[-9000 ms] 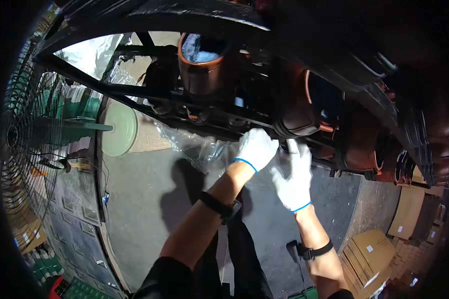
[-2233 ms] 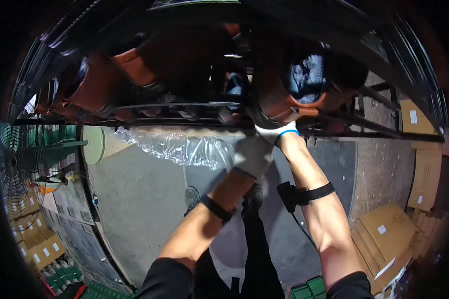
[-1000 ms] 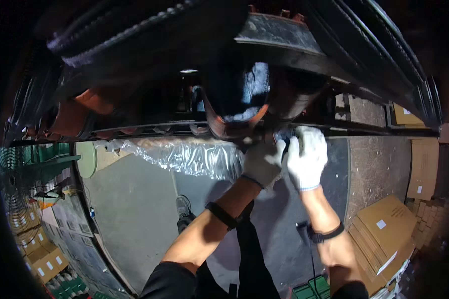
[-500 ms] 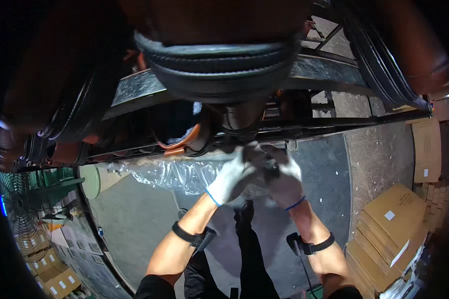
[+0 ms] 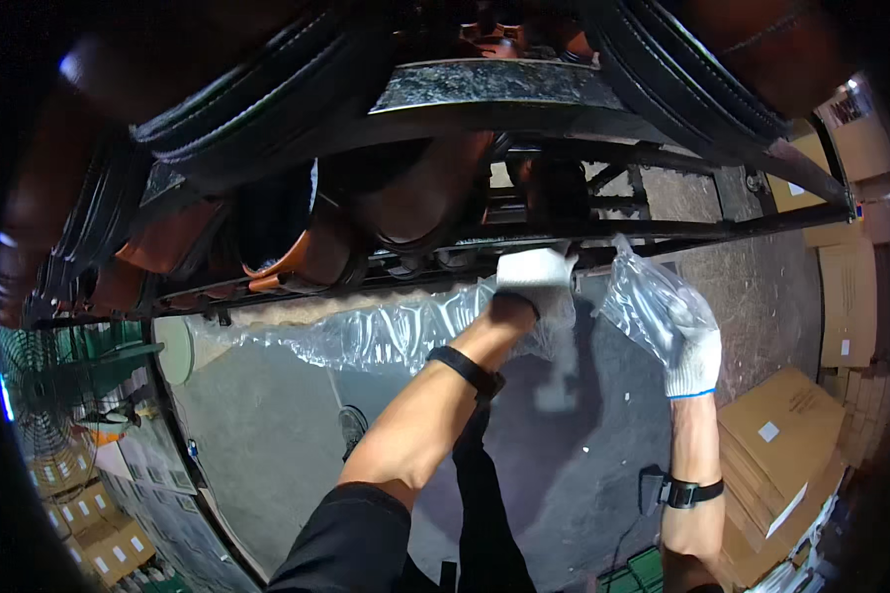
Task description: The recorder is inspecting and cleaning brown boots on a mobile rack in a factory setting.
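In a white knit glove with a blue cuff, my right hand [image 5: 698, 358] grips one end of a crumpled clear plastic bag [image 5: 648, 298], which stretches up and left from it toward the rack's lower rail. My left hand [image 5: 534, 275], also in a white glove, reaches forward to just below that rail, beside a long row of clear plastic bags [image 5: 366, 331]. Its fingers are turned away and hidden, so what they hold does not show. Both wrists wear black straps.
A dark metal rack [image 5: 504, 89] crosses in front, carrying brown leather pieces with black stitched bands [image 5: 277, 84] that overhang my hands. Flattened cardboard boxes [image 5: 786, 435] are stacked at the right. A wire fan [image 5: 49, 395] stands at the left, near a grey mat [image 5: 267, 425].
My hands were together below the rack. The right one has moved off to the right with a clear bag; the left has shifted right and forward. My view has shifted too.
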Demonstrator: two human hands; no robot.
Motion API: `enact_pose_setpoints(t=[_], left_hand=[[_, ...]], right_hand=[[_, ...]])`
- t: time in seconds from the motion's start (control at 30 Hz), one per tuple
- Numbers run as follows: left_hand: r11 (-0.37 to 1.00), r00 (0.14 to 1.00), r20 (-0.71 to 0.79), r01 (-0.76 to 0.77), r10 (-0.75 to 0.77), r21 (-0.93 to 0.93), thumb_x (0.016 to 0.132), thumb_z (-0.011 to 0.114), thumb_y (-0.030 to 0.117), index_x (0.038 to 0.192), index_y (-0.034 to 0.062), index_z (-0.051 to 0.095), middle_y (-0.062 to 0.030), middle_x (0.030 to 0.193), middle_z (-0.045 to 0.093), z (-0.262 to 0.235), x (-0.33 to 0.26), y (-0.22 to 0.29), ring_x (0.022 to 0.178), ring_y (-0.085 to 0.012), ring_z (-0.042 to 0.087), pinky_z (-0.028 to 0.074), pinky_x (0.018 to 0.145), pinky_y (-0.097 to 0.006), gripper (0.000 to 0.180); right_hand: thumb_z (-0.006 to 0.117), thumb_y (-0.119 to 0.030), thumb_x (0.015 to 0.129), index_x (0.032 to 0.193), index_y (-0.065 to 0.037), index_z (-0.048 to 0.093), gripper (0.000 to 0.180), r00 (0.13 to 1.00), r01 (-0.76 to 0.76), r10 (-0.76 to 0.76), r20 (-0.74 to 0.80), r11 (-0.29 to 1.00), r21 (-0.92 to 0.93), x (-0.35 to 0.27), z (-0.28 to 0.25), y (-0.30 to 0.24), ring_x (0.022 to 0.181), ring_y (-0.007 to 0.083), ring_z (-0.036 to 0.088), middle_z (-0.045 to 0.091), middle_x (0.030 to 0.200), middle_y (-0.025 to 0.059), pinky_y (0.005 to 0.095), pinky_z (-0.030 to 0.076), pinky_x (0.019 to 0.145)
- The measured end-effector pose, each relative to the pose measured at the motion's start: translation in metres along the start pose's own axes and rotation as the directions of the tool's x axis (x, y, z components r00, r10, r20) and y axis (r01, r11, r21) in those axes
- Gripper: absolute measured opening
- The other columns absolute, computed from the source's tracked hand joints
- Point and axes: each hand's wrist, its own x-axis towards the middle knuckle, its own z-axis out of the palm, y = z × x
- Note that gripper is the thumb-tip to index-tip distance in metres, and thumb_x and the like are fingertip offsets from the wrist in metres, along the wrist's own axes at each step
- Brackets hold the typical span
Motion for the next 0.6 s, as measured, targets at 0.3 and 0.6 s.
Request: enact_pose_setpoints(t=[0.3,0.6], left_hand=[[0.999,0.983,0.179,0.05,-0.046,-0.019,0.101,0.065,0.038,0.118,0.0147,0.077,-0.019,0.105,0.079,0.009,-0.07,0.018,0.1,-0.0397,0.076,0.058,0.085,-0.051,0.031],[0.976,0.936,0.349,-0.107,0.035,0.189,0.085,0.072,0.032,0.087,0.0091,0.082,-0.018,0.087,0.078,-0.01,-0.062,0.03,0.086,-0.0332,0.077,0.059,0.078,-0.051,0.025]], right_hand=[[0.067,-0.007,0.078,0.063,0.002,0.063,0.018,0.508,0.842,-0.346,0.789,0.003,-0.54,0.052,0.12,0.067,0.055,0.0334,0.064,0.058,0.058,0.0183,0.0455,0.051,0.055],[0.069,-0.034,0.088,0.098,-0.018,0.083,0.023,0.773,0.632,0.385,0.505,-0.398,-0.665,0.068,0.14,0.05,0.079,0.0299,0.076,0.08,0.09,0.0101,0.0458,0.057,0.083]])
